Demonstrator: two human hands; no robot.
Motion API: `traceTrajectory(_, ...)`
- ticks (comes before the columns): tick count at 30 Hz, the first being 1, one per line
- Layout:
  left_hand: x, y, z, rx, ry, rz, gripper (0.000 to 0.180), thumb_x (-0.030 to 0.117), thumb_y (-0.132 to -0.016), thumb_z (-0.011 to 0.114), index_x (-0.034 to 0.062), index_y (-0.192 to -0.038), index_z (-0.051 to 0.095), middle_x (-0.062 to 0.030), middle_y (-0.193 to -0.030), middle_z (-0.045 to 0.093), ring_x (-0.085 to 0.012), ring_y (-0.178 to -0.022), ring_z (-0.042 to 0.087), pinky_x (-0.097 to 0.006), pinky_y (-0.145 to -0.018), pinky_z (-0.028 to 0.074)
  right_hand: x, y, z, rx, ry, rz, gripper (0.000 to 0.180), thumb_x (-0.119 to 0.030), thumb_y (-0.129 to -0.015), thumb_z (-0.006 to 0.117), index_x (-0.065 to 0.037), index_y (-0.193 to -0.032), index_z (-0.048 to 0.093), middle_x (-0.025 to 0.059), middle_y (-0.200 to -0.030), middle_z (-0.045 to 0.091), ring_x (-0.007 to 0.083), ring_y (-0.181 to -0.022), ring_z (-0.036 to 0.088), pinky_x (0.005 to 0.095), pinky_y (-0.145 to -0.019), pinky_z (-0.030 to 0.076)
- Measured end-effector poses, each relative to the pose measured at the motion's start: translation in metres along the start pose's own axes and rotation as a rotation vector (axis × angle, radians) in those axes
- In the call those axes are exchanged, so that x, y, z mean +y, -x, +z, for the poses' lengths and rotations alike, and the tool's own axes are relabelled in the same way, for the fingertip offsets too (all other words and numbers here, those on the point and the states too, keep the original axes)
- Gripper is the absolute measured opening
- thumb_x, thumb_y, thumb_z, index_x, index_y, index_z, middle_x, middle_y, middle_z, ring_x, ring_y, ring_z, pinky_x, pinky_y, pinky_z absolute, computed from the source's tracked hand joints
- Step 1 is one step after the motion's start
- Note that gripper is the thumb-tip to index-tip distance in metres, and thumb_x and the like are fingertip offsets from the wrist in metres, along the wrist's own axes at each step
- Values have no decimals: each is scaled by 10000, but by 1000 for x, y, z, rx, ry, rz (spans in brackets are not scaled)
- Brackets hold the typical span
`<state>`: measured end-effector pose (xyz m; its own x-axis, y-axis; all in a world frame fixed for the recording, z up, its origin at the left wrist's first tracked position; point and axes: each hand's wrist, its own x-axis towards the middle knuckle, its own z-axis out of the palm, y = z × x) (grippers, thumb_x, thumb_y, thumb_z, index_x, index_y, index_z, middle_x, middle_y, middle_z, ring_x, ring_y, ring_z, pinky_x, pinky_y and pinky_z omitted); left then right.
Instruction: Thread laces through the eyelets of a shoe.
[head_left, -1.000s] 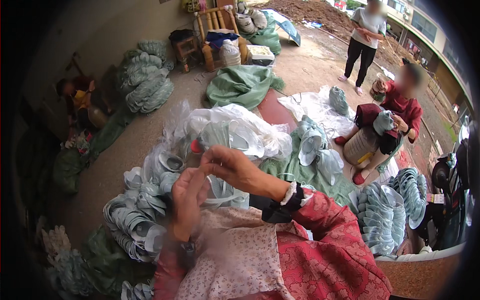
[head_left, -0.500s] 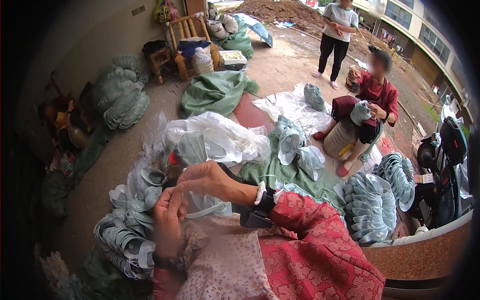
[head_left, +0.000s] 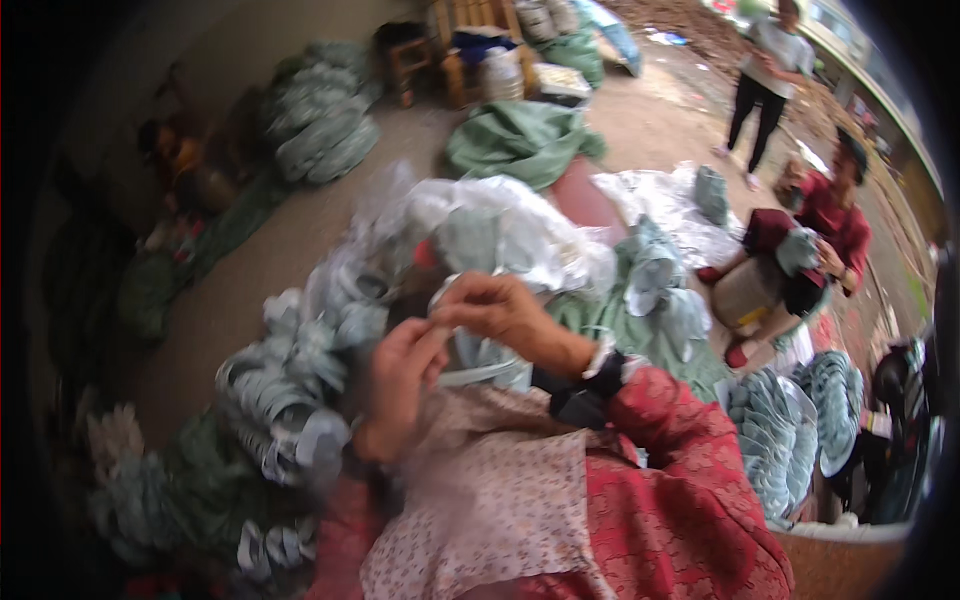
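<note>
Pale blue-green strip, curved and thin, sits just above the person's lap at the middle of the view, with the left hand and the right hand closed on it, fingertips pinched together where the two hands meet (the picture is blurred, so exactly how the fingers lie cannot be told). Just behind the hands lies a crumpled clear plastic bag over more pale pieces, and a heap of stacked pale rings lies to the left on the ground. Farther right a seated person in red holds a similar piece, and another stack of rings stands near the red sleeve.
</note>
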<state>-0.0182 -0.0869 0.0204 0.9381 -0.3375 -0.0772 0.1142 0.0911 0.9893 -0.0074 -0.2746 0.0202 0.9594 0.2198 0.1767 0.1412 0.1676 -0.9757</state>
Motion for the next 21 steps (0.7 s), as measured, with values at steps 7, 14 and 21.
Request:
traceTrajectory(7,2,-1,-7,74,-239,555,111,137,-965,622,30,-987,642,-12,-797,621,-104,-730,569,-256,-647,461,-47,-27,-2,-45,-41,156,171,-191,-981,640,-20,-976,654,45,-873,707,56,-611,584,201,-515,435)
traceTrajectory(14,-47,0,-2,-780,-760,760,263,249,-956,627,-1,-1037,617,-149,-1079,630,-313,-989,602,-373,-904,492,-127,-73,-13,-57,-134,148,175,-191,-1024,565,-34,-951,591,53,-837,691,86,-552,578,237,-471,468)
traceTrajectory(21,-60,-1,6,-1056,-1132,743,454,359,-985,553,-66,-1143,570,-201,-1213,583,-336,-1163,536,-410,-1052,405,-191,-110,-78,-68,331,10,217,-234,-1024,551,-36,-971,623,-20,-730,563,51,-513,443,235,-431,339)
